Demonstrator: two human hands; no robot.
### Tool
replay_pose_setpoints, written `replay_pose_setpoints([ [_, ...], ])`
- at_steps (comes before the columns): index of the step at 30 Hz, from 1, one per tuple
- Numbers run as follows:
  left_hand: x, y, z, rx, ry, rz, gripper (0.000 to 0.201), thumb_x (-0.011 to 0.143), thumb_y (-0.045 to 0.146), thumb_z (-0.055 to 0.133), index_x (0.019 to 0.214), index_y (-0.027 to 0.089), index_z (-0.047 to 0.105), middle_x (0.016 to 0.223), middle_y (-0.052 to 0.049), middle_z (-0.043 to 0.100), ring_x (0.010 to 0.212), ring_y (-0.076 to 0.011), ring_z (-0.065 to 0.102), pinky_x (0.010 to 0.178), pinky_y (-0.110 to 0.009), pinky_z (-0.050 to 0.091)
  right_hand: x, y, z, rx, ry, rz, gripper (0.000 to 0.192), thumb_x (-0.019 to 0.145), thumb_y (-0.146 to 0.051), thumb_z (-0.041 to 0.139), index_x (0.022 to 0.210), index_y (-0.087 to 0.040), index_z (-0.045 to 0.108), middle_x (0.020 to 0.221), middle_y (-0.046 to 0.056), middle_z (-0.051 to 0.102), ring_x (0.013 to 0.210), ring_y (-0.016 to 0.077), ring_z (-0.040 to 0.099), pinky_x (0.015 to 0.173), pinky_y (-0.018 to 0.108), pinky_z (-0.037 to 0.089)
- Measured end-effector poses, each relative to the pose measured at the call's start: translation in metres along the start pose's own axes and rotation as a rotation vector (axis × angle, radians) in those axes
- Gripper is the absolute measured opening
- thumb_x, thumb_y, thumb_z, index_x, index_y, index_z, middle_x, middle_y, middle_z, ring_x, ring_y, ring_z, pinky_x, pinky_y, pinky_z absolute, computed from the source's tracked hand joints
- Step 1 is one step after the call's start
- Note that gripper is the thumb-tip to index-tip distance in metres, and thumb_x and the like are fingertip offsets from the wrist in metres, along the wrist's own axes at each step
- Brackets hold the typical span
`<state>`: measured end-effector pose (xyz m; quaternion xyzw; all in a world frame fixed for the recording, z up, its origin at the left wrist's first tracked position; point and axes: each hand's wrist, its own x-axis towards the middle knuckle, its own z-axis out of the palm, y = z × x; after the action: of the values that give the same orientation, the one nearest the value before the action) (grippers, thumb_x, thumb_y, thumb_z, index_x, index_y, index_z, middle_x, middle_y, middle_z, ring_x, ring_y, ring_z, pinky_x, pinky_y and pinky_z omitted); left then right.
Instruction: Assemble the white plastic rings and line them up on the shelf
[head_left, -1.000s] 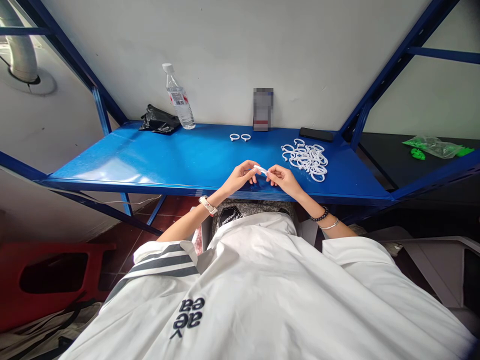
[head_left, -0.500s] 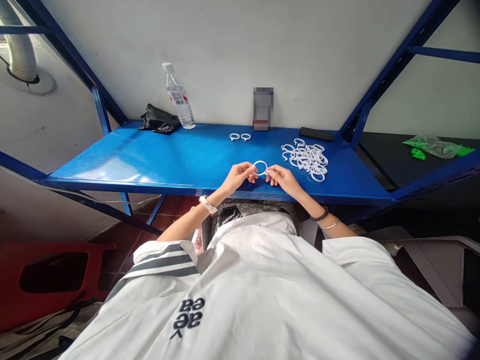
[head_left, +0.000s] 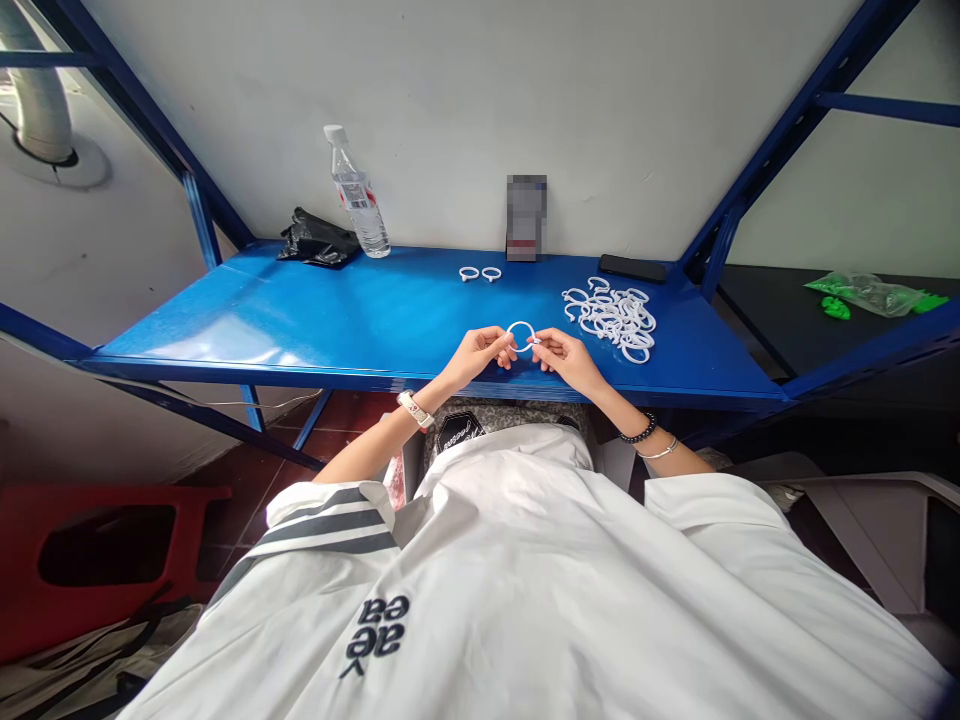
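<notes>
Just above the front edge of the blue table (head_left: 360, 325), both hands hold one white plastic ring (head_left: 520, 323), which looks like a curtain ring. My left hand (head_left: 480, 354) pinches its left side between thumb and fingers. On the opposite side, my right hand (head_left: 568, 358) is closed on the ring's lower right, where a small white part shows at the fingertips. Farther back, two similar rings (head_left: 469, 279) stand side by side, each with a small knob at its base. A loose heap of such white rings (head_left: 621, 320) lies right of my right hand.
Along the wall stand a black plastic bag (head_left: 319, 240), a water bottle (head_left: 360, 205) and a blurred-out upright box (head_left: 526, 220). A black phone (head_left: 632, 268) lies behind the heap. Blue frame posts (head_left: 795, 130) flank the table. Bagged green pieces (head_left: 862, 292) lie at far right.
Almost nothing differs. Both hands keep hold of the ring in the same place, with only a very slight shift of the right fingers.
</notes>
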<state>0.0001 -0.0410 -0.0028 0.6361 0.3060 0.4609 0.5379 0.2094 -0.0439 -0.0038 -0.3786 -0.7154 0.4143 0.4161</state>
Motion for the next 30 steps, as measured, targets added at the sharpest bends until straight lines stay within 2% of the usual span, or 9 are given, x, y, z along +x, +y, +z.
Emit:
replay_pose_setpoints([
  [5, 0.0009, -0.0020, -0.0005, -0.023, -0.012, -0.021, 0.052, 0.078, 0.062, 0.071, 0.086, 0.012, 0.062, 0.073, -0.004, 0.068, 0.059, -0.0099, 0.061, 0.062, -0.025, 0.051, -0.0002, 0.0006, -0.0011, 0.005, 0.005, -0.003, 0.042, 0.084, -0.061, 0.064, 0.097, -0.020, 0.066, 0.073, 0.001, 0.065, 0.056, 0.0114, 0.056, 0.052, 0.025, 0.046],
  [13, -0.0019, 0.0013, -0.0010, 0.040, -0.051, -0.012, 0.062, 0.077, 0.051, 0.077, 0.120, 0.013, 0.055, 0.086, -0.005, 0.072, 0.065, -0.0117, 0.064, 0.064, -0.025, 0.052, 0.0005, 0.0047, -0.0011, 0.004, 0.021, -0.025, 0.043, 0.087, -0.062, 0.060, 0.094, -0.020, 0.068, 0.072, 0.001, 0.065, 0.056, 0.0106, 0.056, 0.052, 0.024, 0.045],
  [30, -0.0040, 0.0054, 0.0011, 0.077, -0.084, -0.022, 0.056, 0.078, 0.049, 0.076, 0.115, 0.012, 0.058, 0.095, -0.008, 0.072, 0.067, -0.0114, 0.064, 0.064, -0.025, 0.051, 0.0002, 0.0066, -0.0011, -0.043, 0.024, -0.049, 0.045, 0.089, -0.061, 0.057, 0.095, -0.020, 0.073, 0.072, 0.002, 0.065, 0.057, 0.0120, 0.056, 0.053, 0.025, 0.045],
])
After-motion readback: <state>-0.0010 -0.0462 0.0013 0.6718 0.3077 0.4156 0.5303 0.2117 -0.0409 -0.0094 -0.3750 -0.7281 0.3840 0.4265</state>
